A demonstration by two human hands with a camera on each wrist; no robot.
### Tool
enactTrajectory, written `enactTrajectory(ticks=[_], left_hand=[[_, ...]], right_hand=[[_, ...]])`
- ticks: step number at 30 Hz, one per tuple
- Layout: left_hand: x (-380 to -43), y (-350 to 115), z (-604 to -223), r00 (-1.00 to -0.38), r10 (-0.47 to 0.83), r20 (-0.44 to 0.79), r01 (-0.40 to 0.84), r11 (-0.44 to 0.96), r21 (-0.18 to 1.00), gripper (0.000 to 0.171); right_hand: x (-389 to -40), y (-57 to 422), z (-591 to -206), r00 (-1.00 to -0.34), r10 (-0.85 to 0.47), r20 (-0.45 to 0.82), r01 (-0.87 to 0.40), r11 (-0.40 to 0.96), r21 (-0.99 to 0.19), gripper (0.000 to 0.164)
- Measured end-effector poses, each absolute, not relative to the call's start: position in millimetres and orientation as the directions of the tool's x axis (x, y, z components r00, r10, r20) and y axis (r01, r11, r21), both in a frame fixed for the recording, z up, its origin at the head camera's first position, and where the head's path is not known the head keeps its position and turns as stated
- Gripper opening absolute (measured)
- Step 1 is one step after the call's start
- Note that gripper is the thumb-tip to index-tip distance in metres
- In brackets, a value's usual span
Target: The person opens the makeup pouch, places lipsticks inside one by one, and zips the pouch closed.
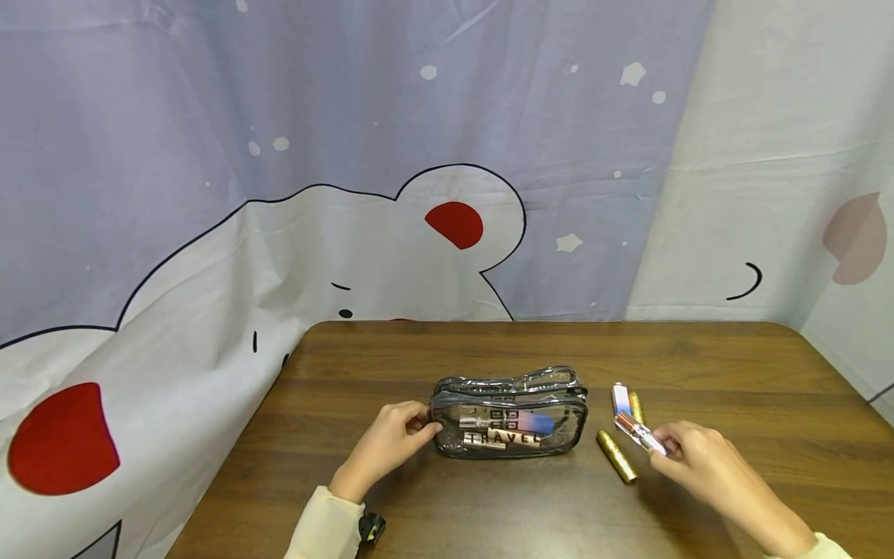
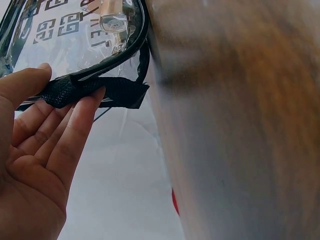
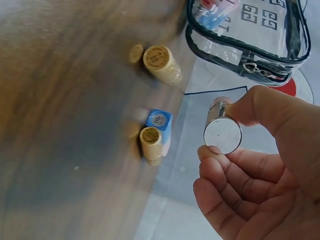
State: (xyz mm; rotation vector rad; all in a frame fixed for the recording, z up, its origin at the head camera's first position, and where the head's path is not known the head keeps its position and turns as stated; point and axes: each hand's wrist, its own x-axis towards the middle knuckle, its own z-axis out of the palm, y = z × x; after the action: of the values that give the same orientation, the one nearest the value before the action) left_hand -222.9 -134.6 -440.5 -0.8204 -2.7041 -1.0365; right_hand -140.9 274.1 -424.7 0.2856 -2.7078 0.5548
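A clear pouch with black trim and "TRAVEL" lettering [image 1: 513,423] stands on the wooden table. Inside it lie several cosmetic tubes, one with a blue-to-pink body [image 1: 534,422]. My left hand [image 1: 391,442] pinches the black fabric tab [image 2: 120,92] at the pouch's left end between thumb and fingers. To the right of the pouch, my right hand [image 1: 705,462] holds a lip gloss tube [image 1: 637,432] by its silver end [image 3: 222,135], raised off the table. Below it lie a gold tube [image 1: 618,456], a second gold tube [image 1: 636,407] and a blue-and-white tube [image 1: 621,400].
The brown wooden table [image 1: 419,512] has its far edge against a hanging cloth [image 1: 559,194] printed with a white cartoon bear. A black band [image 1: 372,528] sits at my left wrist.
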Motion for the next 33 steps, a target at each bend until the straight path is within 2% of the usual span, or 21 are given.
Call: enactTrajectory(ticks=[9,22,33], left_hand=[[-223,-134,-440,-0.842,0.439,0.314,0.536,0.612,0.581,0.012],[-223,-134,-441,-0.841,0.436,0.321,0.539,0.615,0.576,0.012],[-224,-134,-442,-0.838,0.437,0.326,0.543,0.611,0.576,0.012]], right_hand=[[-145,273,-414,-0.897,-0.14,0.42,-0.291,0.901,-0.321,0.015],[-152,270,-398,-0.836,-0.172,0.521,-0.361,0.887,-0.287,0.016],[-156,265,-384,-0.834,-0.198,0.515,-0.385,0.877,-0.287,0.016]])
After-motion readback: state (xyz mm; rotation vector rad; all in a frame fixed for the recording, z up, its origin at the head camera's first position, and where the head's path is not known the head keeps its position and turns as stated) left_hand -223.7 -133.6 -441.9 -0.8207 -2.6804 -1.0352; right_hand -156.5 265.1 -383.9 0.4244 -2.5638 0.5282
